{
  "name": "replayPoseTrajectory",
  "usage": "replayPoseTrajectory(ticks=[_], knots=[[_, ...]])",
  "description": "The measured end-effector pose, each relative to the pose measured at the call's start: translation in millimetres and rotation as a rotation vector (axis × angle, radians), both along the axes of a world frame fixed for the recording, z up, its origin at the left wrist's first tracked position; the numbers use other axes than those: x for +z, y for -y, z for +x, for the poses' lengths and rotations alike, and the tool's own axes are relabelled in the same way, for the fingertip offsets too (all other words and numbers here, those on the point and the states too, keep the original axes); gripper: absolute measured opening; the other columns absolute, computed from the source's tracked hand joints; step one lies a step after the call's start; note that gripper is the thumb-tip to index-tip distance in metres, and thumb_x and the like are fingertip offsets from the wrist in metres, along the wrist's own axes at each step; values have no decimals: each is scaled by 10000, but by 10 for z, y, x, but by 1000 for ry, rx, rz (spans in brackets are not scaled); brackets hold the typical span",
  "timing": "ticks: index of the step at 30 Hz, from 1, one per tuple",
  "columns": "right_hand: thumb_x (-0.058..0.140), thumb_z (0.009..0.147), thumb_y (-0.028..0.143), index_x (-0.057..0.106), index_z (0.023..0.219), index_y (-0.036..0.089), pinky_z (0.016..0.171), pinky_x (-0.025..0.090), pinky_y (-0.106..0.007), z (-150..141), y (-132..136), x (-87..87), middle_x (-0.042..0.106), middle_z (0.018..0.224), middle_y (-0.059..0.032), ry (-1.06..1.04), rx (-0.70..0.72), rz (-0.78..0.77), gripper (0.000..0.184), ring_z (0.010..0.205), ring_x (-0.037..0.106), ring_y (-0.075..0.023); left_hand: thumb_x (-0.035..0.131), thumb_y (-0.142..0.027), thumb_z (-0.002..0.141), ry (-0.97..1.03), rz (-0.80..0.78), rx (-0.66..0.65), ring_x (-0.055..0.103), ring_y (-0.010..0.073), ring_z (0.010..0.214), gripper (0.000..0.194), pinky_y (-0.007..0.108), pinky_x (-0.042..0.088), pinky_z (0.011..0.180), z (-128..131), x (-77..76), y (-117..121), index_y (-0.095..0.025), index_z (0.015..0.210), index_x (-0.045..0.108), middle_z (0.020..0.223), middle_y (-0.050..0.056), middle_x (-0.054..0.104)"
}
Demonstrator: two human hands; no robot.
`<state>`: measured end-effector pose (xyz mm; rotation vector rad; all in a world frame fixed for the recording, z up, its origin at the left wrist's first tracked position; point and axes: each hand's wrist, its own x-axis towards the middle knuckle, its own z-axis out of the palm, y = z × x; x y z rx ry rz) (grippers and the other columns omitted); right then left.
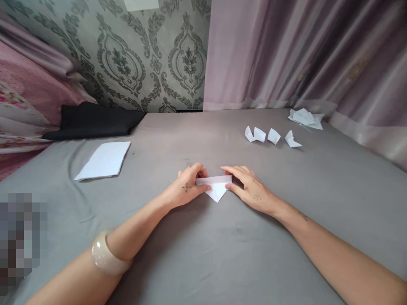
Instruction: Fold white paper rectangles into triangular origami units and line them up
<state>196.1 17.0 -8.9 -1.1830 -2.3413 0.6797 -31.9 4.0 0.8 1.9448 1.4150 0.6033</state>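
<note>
Smooth grey cloth (203,254) spreads below a grey damask-patterned wall (155,63) and shiny mauve curtains (270,51); near its middle is a small white piece of folded paper (217,193), its point toward the person, its straight band along the far side; the left hand (190,184) grips one end, thumb on top, and the right hand (249,190) pinches the other, how firmly I cannot tell; it should be feather-light, thin and easily creased, best held gently by the band's ends; the thumbs partly cover those ends; a flat white stack of paper (103,161) lies well left, several small white folded-paper shapes (274,136) sit beyond the right hand, and a loose white paper pile (302,116) lies farther back.
</note>
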Motion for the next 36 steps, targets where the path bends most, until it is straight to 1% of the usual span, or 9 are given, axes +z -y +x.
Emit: replayPoseTrajectory(ticks=[5,11,18,21,24,27,30,33,36], knots=[[600,810,301,596,1183,279,854,441,-365,-12,-12,28,638,977,-27,-71,-58,-161,374,917,574,-179,587,-300,805,189,-98,-87,496,115,659,228,245,390,599,-40,-43,-16,-167,990,592,798,14,601],[566,830,322,712,923,236,686,425,-278,5,21,163,623,881,-10,-100,108,-333,194,729,538,-129,594,-370,808,318,-226,-148,516,112,688,333,228,389,601,-63,34,2,-145,1050,628,841,22,595],[542,855,318,704,889,211,690,419,-274,23,85,375,610,862,-16,-102,118,-265,197,726,540,-127,581,-487,806,129,-226,-233,370,75,530,360,212,245,476,-118,204,52,-131,793,632,596,-33,472],[566,845,319,700,853,222,708,418,-277,32,103,468,618,857,-8,-99,110,-185,166,741,550,-130,565,-464,828,123,-102,-232,405,86,556,333,219,289,500,-105,290,82,-143,777,635,631,-20,506],[578,851,301,696,812,230,759,406,-295,43,116,523,644,831,-5,-66,107,-17,143,769,561,-141,541,-420,862,28,176,-192,517,134,693,279,265,387,653,-63,322,107,-173,816,664,769,21,627],[543,891,268,689,826,221,832,360,-338,54,130,505,661,810,-11,57,77,310,166,780,554,-152,494,-359,916,-180,564,-154,553,168,818,240,343,358,820,-30,280,126,-197,857,661,863,37,688],[441,935,192,678,845,193,856,324,-361,53,160,420,663,845,-49,261,79,658,253,796,523,-171,405,-270,961,-409,831,-210,536,178,841,256,348,336,792,-28,205,141,-185,908,640,933,64,691],[354,933,96,670,819,176,856,317,-360,28,207,290,649,823,-71,420,93,843,346,769,481,-181,355,-197,966,-611,952,-301,506,190,816,289,343,331,741,-31,131,148,-162,883,629,916,83,671],[340,916,54,660,780,179,854,319,-349,-1,245,153,618,761,-63,444,117,861,370,741,454,-183,323,-148,963,-717,970,-357,488,192,778,330,343,330,719,-10,66,157,-149,806,613,841,89,637]])
